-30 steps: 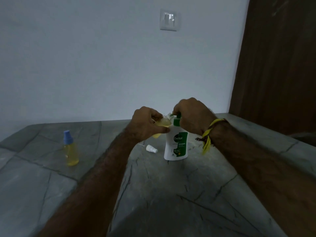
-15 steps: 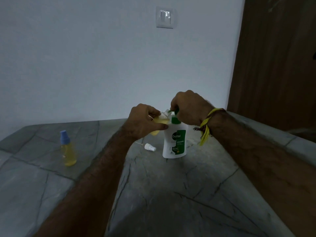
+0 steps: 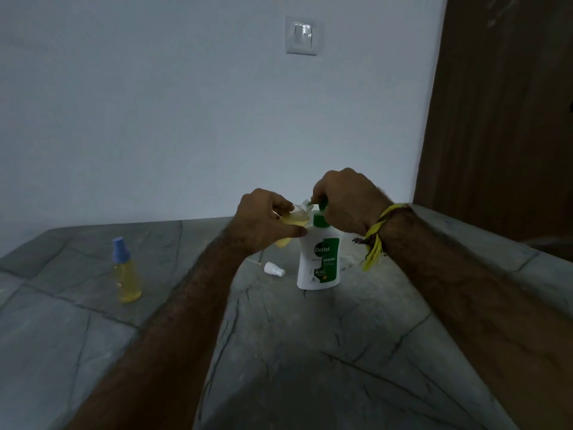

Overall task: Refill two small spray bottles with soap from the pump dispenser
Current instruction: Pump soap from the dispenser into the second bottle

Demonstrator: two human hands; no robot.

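A white and green pump dispenser [image 3: 319, 259] stands on the grey stone counter [image 3: 310, 352]. My right hand [image 3: 347, 203] is curled over its green pump head. My left hand [image 3: 263, 221] grips a small uncapped spray bottle [image 3: 293, 223] holding yellow liquid, tilted with its open neck right at the pump's spout. That bottle's white spray cap [image 3: 273, 269] lies on the counter just left of the dispenser. A second small spray bottle [image 3: 125, 274] with a blue cap and yellow liquid stands upright farther left.
A white wall with a light switch [image 3: 301, 35] rises behind the counter. A brown wooden door [image 3: 502, 119] stands at the right. The counter's raised edge runs along the right side.
My right hand has risen a little on the pump head. The view has shifted slightly; the bottles and the cap stay where they were.
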